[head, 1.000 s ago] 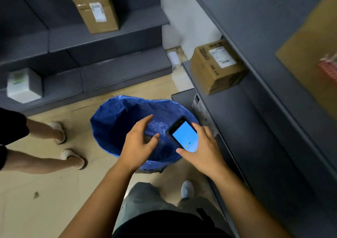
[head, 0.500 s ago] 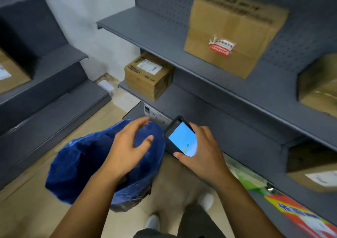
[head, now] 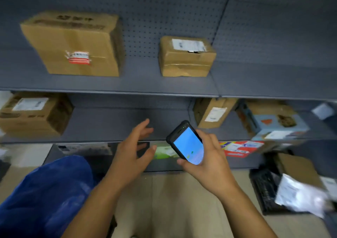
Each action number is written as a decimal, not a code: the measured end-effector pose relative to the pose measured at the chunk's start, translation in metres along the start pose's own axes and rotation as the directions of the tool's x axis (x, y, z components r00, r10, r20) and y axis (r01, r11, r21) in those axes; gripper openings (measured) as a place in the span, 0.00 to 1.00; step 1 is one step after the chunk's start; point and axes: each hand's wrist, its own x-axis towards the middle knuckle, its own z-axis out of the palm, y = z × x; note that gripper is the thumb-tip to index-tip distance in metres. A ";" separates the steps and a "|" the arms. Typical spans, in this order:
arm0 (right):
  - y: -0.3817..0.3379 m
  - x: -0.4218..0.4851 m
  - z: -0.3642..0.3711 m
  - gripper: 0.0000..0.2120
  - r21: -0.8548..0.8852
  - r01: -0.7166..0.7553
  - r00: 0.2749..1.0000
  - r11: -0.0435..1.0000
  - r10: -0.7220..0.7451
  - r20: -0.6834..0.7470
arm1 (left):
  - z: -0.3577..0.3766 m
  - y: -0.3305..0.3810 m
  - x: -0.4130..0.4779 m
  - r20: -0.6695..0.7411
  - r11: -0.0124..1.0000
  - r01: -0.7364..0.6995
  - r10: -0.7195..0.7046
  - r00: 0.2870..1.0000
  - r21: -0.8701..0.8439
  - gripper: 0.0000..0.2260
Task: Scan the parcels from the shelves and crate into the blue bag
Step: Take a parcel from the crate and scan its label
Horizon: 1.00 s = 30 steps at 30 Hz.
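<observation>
My right hand (head: 207, 157) grips a black handheld scanner (head: 186, 143) with a lit blue screen, held in front of the middle shelf. My left hand (head: 133, 152) is open with fingers spread, empty, reaching toward the middle shelf. The blue bag (head: 45, 192) sits on the floor at lower left. On the top shelf stand a large cardboard box with a red sticker (head: 73, 44) and a smaller labelled box (head: 186, 57). The middle shelf holds labelled boxes at left (head: 32, 113) and right (head: 213, 112), plus a blue printed box (head: 271, 121).
A black crate (head: 264, 192) on the floor at lower right holds a white poly parcel (head: 299, 194) and a cardboard box (head: 297, 166). Flat green (head: 164, 150) and red (head: 238, 148) packages lie on the bottom shelf. Grey pegboard shelving (head: 255, 28) fills the background.
The view has swung right, from the blue bag to face the shelves. My left hand left the bag's rim and rose toward the middle shelf. My right hand still holds the scanner.
</observation>
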 end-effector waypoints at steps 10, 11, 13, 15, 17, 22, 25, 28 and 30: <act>0.161 -0.105 -0.138 0.40 0.053 -0.277 0.918 0.959 0.281 -0.280 | 0.234 0.095 0.016 0.403 0.986 -0.167 0.146 0.904 0.018 0.21; 0.176 -0.118 -0.149 0.40 0.050 -0.303 0.902 0.952 0.304 -0.306 | 0.256 0.105 0.015 0.441 0.983 -0.182 0.157 0.884 0.016 0.20; 0.201 -0.143 -0.172 0.40 0.063 -0.349 0.868 0.935 0.348 -0.355 | 0.298 0.123 0.012 0.507 0.977 -0.211 0.184 0.842 -0.003 0.22; 0.225 -0.169 -0.193 0.41 0.096 -0.398 0.824 0.913 0.401 -0.401 | 0.336 0.138 0.008 0.561 0.974 -0.223 0.202 0.803 -0.033 0.21; 0.248 -0.194 -0.211 0.41 0.144 -0.460 0.756 0.876 0.472 -0.453 | 0.369 0.149 0.003 0.622 0.976 -0.210 0.198 0.758 -0.055 0.21; 0.298 -0.235 -0.233 0.42 0.308 -0.566 0.562 0.764 0.632 -0.533 | 0.429 0.162 0.004 0.727 0.975 -0.216 0.181 0.662 -0.047 0.21; 0.320 -0.241 -0.237 0.42 0.345 -0.618 0.480 0.706 0.687 -0.546 | 0.460 0.162 0.016 0.775 0.974 -0.222 0.174 0.607 -0.045 0.21; 0.339 -0.234 -0.240 0.41 0.373 -0.641 0.433 0.671 0.717 -0.546 | 0.490 0.160 0.036 0.806 0.964 -0.261 0.191 0.560 -0.047 0.22; 0.350 -0.222 -0.244 0.40 0.387 -0.654 0.414 0.649 0.736 -0.535 | 0.509 0.162 0.052 0.822 0.965 -0.259 0.181 0.540 -0.043 0.22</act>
